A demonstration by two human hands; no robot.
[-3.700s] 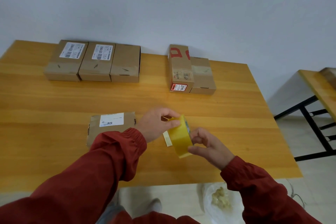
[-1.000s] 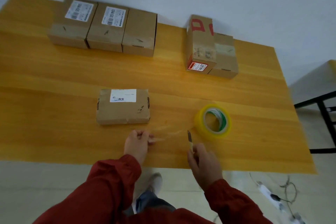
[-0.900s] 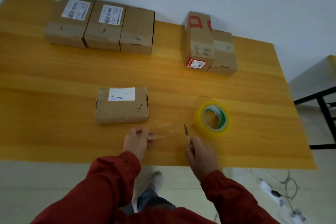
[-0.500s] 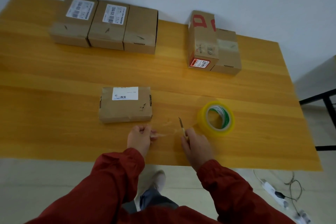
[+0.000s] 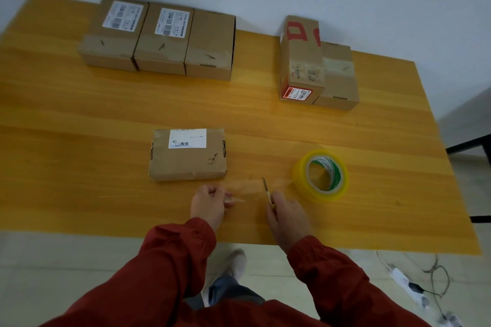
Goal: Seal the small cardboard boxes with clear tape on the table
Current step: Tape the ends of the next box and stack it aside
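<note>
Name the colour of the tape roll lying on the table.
The tape roll looks yellow, green-and-white inside; head view.

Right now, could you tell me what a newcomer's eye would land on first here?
The yellow tape roll lies flat at the table's near right. Beside it, the left hand pinches a clear tape strip while the right hand holds a small knife, on the near side of a lone box. Five more boxes sit along the far edge.

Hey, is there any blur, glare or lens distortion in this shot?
Head view: soft even light, no harsh glare; wide-angle lens bends the table at its edges; right hand and blade slightly smeared; clear tape strip in the left hand barely visible.
</note>
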